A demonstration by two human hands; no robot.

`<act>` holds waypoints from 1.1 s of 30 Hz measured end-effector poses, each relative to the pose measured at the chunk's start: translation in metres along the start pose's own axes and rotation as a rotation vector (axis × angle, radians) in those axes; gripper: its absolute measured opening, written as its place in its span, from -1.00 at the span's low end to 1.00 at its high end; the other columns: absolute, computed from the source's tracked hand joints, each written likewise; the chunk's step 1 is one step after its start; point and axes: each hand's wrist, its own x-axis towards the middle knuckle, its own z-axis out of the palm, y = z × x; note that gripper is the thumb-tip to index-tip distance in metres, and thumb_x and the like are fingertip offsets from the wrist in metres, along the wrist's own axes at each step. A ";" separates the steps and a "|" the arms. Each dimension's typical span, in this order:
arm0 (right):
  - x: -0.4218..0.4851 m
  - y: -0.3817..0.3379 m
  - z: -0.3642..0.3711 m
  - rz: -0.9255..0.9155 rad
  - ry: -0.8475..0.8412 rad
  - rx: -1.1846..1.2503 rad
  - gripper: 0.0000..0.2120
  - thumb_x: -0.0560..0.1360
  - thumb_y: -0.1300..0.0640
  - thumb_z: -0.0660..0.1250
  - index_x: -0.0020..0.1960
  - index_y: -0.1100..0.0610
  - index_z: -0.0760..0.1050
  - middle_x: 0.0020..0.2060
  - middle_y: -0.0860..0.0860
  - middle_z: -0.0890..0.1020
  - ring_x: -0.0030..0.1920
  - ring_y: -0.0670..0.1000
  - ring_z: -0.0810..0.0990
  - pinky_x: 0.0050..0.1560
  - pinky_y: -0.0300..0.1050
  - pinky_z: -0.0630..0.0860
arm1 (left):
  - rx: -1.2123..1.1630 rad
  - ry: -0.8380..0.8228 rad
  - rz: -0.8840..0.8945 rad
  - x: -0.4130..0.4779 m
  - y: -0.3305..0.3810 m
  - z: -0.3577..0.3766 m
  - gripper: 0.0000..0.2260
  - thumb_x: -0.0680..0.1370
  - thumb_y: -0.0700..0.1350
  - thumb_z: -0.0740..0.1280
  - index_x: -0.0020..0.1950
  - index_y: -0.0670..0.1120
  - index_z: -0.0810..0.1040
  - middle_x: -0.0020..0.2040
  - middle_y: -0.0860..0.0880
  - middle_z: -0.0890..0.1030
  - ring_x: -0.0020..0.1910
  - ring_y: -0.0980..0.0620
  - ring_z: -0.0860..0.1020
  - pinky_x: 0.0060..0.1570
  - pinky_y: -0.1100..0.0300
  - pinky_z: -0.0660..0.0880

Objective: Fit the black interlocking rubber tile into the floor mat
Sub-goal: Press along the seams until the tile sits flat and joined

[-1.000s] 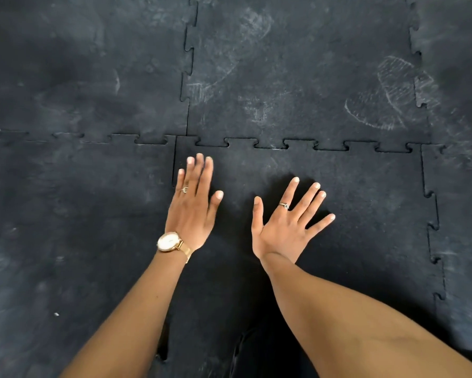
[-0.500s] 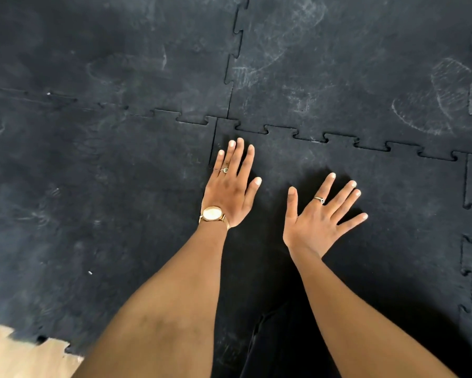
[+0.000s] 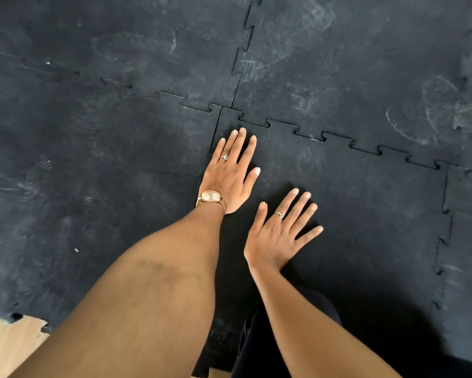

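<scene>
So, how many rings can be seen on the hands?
2: one ring on a finger of the left hand, one ring on the right hand. Palm sides are hidden.

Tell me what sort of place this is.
Probably a gym or workout floor being laid. Black interlocking rubber tiles with jigsaw seams carry dusty shoe prints, and bare wooden subfloor shows at the mat's edge.

The rubber tile under my hands is matt black with a fine grain. The mat around it looks dull, smeared with chalky grey scuffs. My watch is shiny gold metal. Bare floor looks like pale smooth wood.
</scene>
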 end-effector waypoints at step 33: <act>-0.030 -0.005 0.011 -0.092 0.088 0.071 -0.36 0.63 -0.14 -0.13 0.60 0.16 -0.10 0.59 0.12 -0.03 0.57 0.23 -0.13 0.46 0.42 -0.18 | -0.522 0.200 -0.226 -0.160 0.018 0.000 -0.52 0.64 -0.30 0.08 0.57 -0.17 0.10 0.58 -0.09 0.10 0.57 0.02 -0.04 0.50 0.02 0.16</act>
